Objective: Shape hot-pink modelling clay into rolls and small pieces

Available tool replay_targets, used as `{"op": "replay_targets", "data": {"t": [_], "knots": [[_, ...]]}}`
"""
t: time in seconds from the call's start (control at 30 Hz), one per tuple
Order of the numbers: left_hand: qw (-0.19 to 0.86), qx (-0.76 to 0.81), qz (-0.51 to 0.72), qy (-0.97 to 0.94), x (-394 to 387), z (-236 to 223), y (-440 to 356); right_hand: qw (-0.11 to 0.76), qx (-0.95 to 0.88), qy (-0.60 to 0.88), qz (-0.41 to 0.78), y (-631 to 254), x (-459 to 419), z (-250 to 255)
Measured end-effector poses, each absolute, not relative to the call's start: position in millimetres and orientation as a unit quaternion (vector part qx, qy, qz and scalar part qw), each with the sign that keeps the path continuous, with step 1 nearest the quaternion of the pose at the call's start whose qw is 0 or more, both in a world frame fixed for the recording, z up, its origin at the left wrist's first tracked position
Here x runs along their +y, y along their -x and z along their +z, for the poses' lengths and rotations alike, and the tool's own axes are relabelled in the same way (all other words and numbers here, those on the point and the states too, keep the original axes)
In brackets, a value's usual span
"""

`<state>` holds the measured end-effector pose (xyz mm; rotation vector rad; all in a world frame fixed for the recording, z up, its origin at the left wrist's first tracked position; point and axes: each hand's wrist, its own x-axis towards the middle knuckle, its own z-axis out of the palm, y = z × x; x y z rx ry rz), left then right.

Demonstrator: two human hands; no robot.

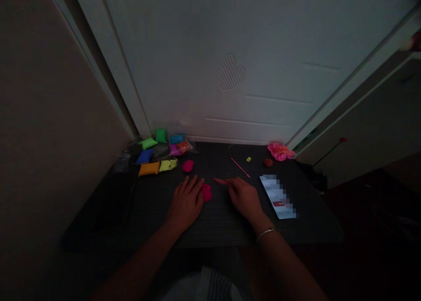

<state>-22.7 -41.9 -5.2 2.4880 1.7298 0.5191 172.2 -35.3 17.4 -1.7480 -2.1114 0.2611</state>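
My left hand lies palm down on the dark table, its fingers stretched out. The thumb side touches or nearly touches a flattened lump of deep pink modelling clay. My right hand, with a bracelet at the wrist, is closed round a pink clay modelling knife. The tool's tip points left, a little above and to the right of the clay. Another pink lump of clay sits farther back. A thin pink stick tool lies beyond my right hand.
A phone with a lit screen lies at the right. Several coloured clay packets, including an orange packet, sit at the back left. A brown lump, a small yellow piece and pink petals lie before the white door.
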Motion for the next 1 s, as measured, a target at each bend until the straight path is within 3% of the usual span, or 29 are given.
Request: {"op": "replay_targets", "data": {"t": [0.3, 1.0], "knots": [[0.02, 0.527, 0.159, -0.835, -44, -3, 22, 0.269, -0.786, 0.546, 0.108, -176, -47, 15], [0.004, 0.519, 0.166, -0.838, -47, 0, 19, 0.172, -0.815, 0.548, 0.076, -168, -52, 21]]}}
